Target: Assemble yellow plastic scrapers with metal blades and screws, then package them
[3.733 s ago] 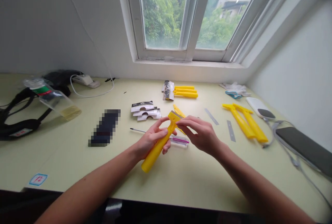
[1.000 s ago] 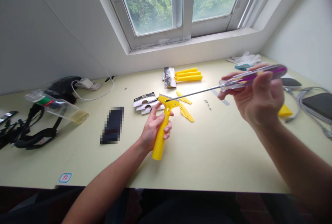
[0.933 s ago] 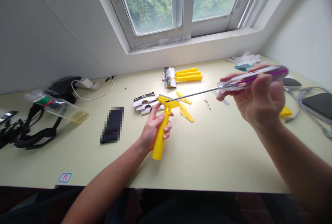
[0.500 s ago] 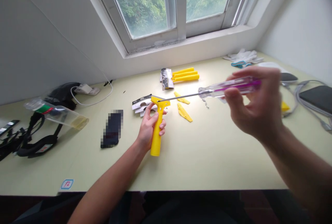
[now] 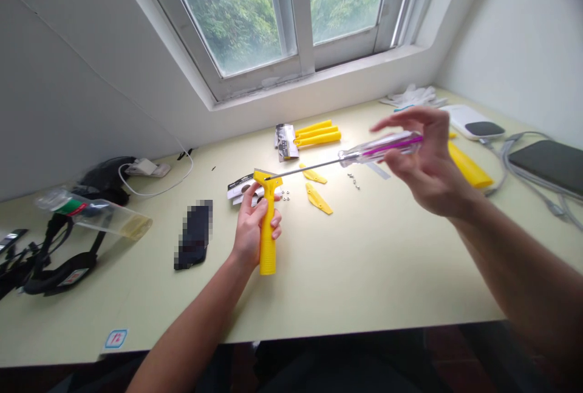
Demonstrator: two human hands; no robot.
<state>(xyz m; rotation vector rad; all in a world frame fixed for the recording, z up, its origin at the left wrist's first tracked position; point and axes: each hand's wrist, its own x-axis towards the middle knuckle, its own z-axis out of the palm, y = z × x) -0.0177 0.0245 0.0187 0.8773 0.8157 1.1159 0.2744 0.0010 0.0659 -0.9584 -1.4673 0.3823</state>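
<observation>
My left hand is wrapped round the ribbed handle of a yellow scraper, held upright with its wide head at the top. In my right hand is a screwdriver with a clear and purple handle, gripped by thumb and fingers with one finger lifted off. Its long shaft slants left, and the tip touches the scraper's head at a screw spot. Just right of the scraper lie two loose yellow plates. Small nuts sit beside my left fingers, and several screws lie under the screwdriver.
Cardboard packaging lies behind my left hand. More yellow scrapers are near the window. A phone, a plastic bottle and a headset are on the left. Another yellow handle, cables, gloves and a dark device are on the right.
The view has shifted slightly to the right. My right-hand fingers have loosened and spread on the screwdriver handle, while the tip stays at the scraper's head.
</observation>
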